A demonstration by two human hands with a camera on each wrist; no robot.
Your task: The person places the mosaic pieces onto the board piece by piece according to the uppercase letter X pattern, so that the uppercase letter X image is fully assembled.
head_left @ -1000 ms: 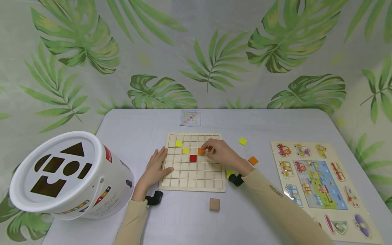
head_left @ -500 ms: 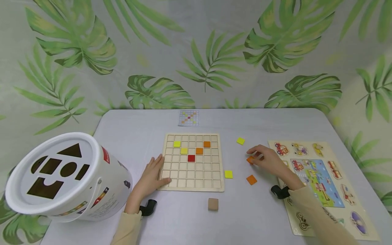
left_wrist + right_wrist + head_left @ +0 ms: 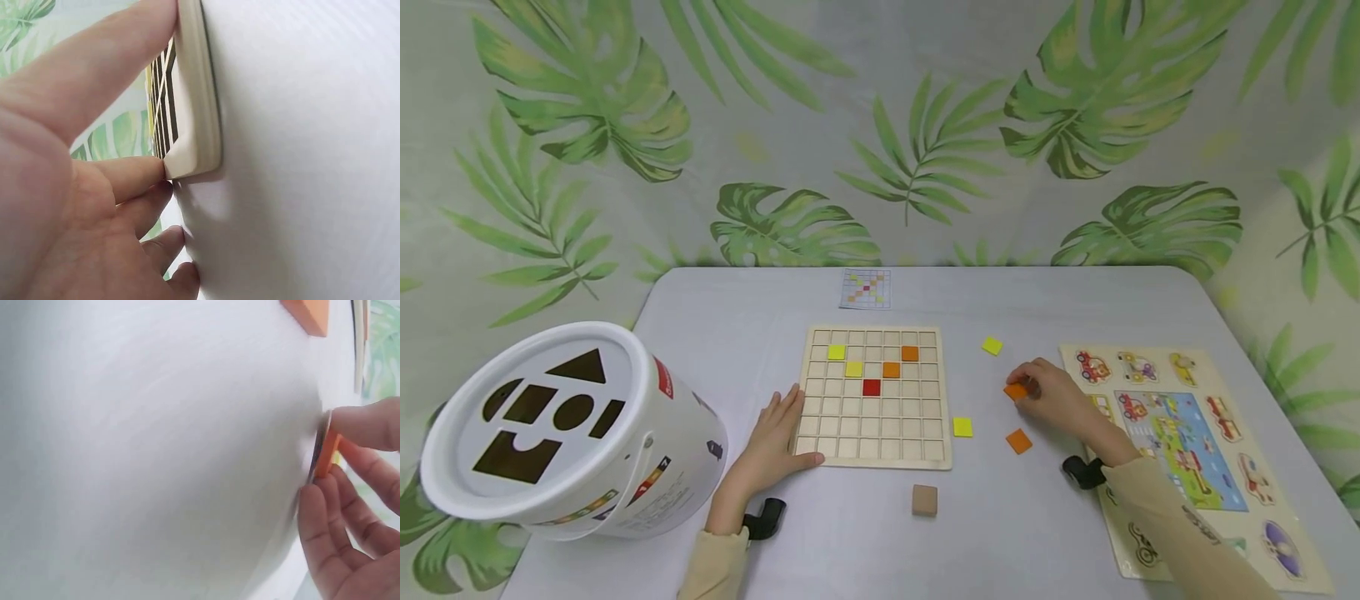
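Note:
My right hand [image 3: 1051, 398] pinches an orange square tile [image 3: 1016, 391] to the right of the board. In the right wrist view, thumb and fingertips hold the orange tile [image 3: 327, 453] by its edges, low over the white tabletop. My left hand [image 3: 775, 442] lies at the left edge of the wooden grid board [image 3: 872, 460], fingers stretched along its side and thumb at the front corner. The left wrist view shows its fingers touching the board [image 3: 200, 94]. The board holds two yellow tiles [image 3: 853, 369], a red tile [image 3: 871, 387] and two orange tiles [image 3: 891, 370].
Loose on the table are yellow tiles [image 3: 992, 345] and another orange tile [image 3: 1018, 441]. A wooden cube [image 3: 924, 501] sits before the board, a pattern card [image 3: 866, 289] behind it. At left stands a white shape-sorter bucket [image 3: 685, 450]; at right lies a picture puzzle [image 3: 1180, 367].
My right hand has moved from the board to the right and now pinches an orange tile there. A second orange tile shows at the board's upper right. The left hand stays at the board.

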